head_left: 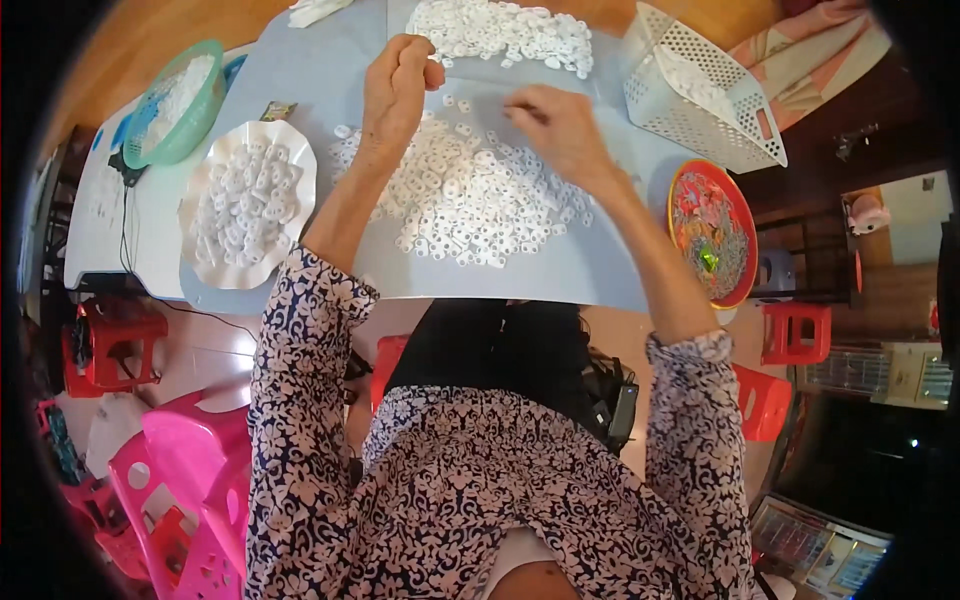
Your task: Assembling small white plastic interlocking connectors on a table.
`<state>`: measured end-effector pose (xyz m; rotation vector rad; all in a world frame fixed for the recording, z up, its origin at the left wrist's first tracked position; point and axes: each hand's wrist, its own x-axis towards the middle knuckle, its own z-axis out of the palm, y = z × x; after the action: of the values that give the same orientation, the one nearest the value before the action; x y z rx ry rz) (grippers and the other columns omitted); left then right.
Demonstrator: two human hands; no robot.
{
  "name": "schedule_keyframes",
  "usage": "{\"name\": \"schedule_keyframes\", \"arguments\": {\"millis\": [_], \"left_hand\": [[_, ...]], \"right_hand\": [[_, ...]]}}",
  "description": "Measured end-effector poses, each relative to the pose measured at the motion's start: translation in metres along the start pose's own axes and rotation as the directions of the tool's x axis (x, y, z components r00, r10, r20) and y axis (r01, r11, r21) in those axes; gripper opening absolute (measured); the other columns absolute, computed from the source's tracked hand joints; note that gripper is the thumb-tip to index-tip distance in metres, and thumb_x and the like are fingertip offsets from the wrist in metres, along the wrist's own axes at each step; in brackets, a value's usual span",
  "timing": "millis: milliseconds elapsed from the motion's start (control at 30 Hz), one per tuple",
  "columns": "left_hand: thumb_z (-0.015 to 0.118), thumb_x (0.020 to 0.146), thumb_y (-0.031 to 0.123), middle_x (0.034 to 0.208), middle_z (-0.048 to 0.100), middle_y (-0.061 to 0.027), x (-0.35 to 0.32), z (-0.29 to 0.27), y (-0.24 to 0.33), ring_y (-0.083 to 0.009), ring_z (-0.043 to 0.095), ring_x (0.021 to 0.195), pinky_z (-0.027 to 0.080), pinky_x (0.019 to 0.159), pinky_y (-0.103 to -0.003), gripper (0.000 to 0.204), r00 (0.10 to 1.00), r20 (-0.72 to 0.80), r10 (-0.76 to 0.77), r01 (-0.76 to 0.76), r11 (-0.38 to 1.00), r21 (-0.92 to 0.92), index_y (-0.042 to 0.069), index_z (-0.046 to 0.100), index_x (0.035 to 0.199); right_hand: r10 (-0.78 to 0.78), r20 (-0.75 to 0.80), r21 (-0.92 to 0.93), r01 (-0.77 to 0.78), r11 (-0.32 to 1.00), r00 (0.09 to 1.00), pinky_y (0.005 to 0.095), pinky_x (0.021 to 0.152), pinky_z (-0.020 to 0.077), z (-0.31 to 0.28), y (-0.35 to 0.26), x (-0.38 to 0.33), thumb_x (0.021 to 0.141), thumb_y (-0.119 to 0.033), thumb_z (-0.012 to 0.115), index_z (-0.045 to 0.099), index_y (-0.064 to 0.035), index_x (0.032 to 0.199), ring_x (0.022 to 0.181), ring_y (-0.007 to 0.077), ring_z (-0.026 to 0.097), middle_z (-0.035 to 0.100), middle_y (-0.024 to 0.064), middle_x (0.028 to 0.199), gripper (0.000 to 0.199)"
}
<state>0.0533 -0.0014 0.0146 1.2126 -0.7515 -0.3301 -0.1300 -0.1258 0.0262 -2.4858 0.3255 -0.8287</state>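
Observation:
A wide heap of small white pieces with dark round marks [480, 205] lies on the grey-blue table covering [400, 275] in front of me. My left hand [395, 88] is raised at the heap's far left edge, its fingers curled closed; whatever is inside is hidden. Over the far right part of the heap is my right hand [558, 132], with the fingers bent inward and the thumb close to the index finger. I cannot make out anything between them. A few loose pieces lie between the two hands. Beyond them sits a second pile of white pieces [500, 32].
At left stand a scalloped white dish [192, 215] and a green basket [212, 110], both holding white pieces. A small packet [278, 111] lies nearby. At right are a perforated white basket [745, 135] and a red-rimmed bowl [750, 235] with small metallic-looking bits.

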Motion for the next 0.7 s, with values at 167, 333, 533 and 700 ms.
{"name": "schedule_keyframes", "arguments": {"millis": [167, 333, 533, 700], "left_hand": [[0.045, 0.089, 0.025, 0.065, 0.057, -0.0048, -0.002, 0.003, 0.003, -0.0114, 0.05, 0.063, 0.042, 0.062, -0.025, 0.028, 1.0, 0.015, 0.014, -0.015, 1.0, 0.018, -0.001, 0.057, 0.089], [0.046, 0.089, 0.024, 0.064, 0.057, -0.005, -0.003, 0.006, 0.003, -0.011, 0.05, 0.061, 0.042, 0.061, -0.025, 0.028, 0.997, 0.052, 0.053, -0.054, 0.998, 0.026, -0.001, 0.058, 0.086], [0.047, 0.088, 0.022, 0.063, 0.056, -0.005, -0.008, 0.008, -0.002, -0.0106, 0.051, 0.062, 0.042, 0.058, -0.026, 0.025, 0.985, 0.165, 0.058, -0.079, 0.989, 0.126, -0.001, 0.058, 0.085], [0.048, 0.089, 0.02, 0.068, 0.055, -0.0023, -0.011, 0.012, -0.012, -0.0079, 0.046, 0.063, 0.038, 0.057, -0.023, 0.022, 0.921, 0.388, -0.018, -0.098, 0.956, 0.277, 0.001, 0.058, 0.09]], "right_hand": [[0.091, 0.13, -0.057, -0.084, 0.995, 0.987, 0.0321, 0.063, 0.0481, 0.044, -0.013, 0.037, 0.08, -0.009, 0.063, 0.066, -0.0004, 0.09, 0.069, 0.0225, 0.062, 0.066, 0.0139, 0.078, 0.014], [0.132, 0.287, -0.174, -0.084, 0.981, 0.949, 0.0397, 0.072, 0.0489, 0.041, -0.01, 0.051, 0.077, -0.01, 0.06, 0.067, 0.0004, 0.084, 0.077, 0.0331, 0.063, 0.065, 0.0194, 0.078, 0.014], [0.242, 0.339, -0.234, -0.168, 0.958, 0.909, 0.0389, 0.073, 0.0491, 0.026, -0.005, 0.041, 0.076, -0.008, 0.059, 0.068, -0.0001, 0.083, 0.078, 0.0325, 0.063, 0.067, 0.0179, 0.079, 0.014], [0.187, 0.183, 0.137, -0.213, 0.967, 0.965, 0.0259, 0.062, 0.0482, 0.015, 0.007, 0.029, 0.081, -0.004, 0.062, 0.062, 0.0027, 0.086, 0.066, 0.0114, 0.059, 0.064, 0.006, 0.073, 0.009]]}}
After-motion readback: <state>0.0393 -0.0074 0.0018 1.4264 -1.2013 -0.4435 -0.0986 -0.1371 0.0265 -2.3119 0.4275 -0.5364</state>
